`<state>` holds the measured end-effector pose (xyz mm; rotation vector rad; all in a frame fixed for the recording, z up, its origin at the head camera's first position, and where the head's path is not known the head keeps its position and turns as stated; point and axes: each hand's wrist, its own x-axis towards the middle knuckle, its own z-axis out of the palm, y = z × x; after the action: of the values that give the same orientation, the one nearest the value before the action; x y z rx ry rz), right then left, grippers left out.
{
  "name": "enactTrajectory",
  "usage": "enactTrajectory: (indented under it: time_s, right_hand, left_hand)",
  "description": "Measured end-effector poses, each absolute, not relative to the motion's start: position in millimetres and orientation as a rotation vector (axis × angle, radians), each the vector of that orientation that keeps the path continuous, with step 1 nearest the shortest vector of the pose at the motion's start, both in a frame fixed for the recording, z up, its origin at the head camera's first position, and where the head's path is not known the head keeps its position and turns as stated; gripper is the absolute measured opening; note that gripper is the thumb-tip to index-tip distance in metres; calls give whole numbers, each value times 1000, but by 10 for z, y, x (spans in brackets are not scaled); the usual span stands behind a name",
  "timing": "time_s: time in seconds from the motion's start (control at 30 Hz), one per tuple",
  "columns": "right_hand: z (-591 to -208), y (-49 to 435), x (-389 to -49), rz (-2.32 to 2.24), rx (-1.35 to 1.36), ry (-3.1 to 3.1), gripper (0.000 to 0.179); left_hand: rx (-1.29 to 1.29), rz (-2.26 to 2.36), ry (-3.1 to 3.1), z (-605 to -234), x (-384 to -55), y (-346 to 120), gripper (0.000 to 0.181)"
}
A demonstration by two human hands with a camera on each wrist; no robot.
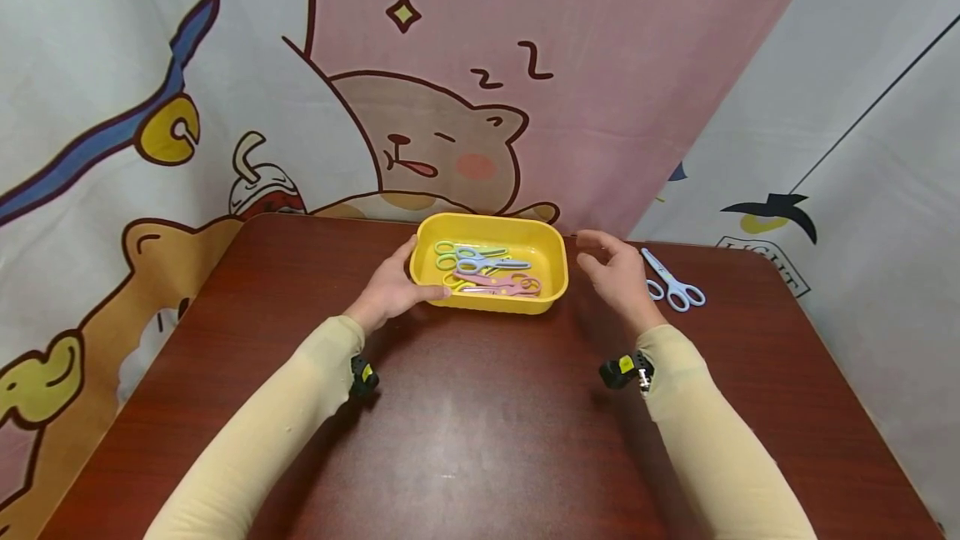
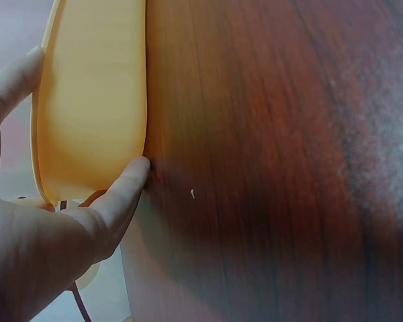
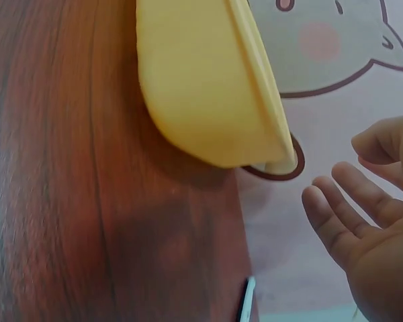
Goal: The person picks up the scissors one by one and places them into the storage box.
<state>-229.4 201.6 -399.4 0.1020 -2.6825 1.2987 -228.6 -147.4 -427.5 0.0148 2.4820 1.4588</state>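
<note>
A yellow plastic bin (image 1: 491, 303) stands near the back edge of the table. My left hand (image 1: 393, 288) grips its left end, thumb at the front side and fingers toward the back; the left wrist view shows the thumb (image 2: 124, 191) against the bin wall (image 2: 91, 107). Inside lie several small scissors: green (image 1: 446, 261), blue (image 1: 491, 264), pink (image 1: 502, 281) and yellow ones partly covered. Just off the bin's right end hovers my right hand (image 1: 617, 277), its fingers loosely bent and nothing in it. Light-blue scissors (image 1: 670, 280) lie on the table beyond that hand.
The dark red-brown wooden table (image 1: 465, 440) spreads out in front of the bin. Behind it hangs a cloth (image 1: 600, 90) printed with a sleeping bear. A small wrist camera (image 1: 618, 372) is strapped on each arm.
</note>
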Motion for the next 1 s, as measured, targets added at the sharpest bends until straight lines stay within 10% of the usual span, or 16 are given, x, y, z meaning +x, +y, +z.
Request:
enactTrajectory:
  time_s: [1.0]
  right_hand:
    - [-4281, 2554, -2232, 1082, -129, -2687, 41]
  left_hand:
    - [19, 1458, 2481, -4273, -2279, -1472, 120]
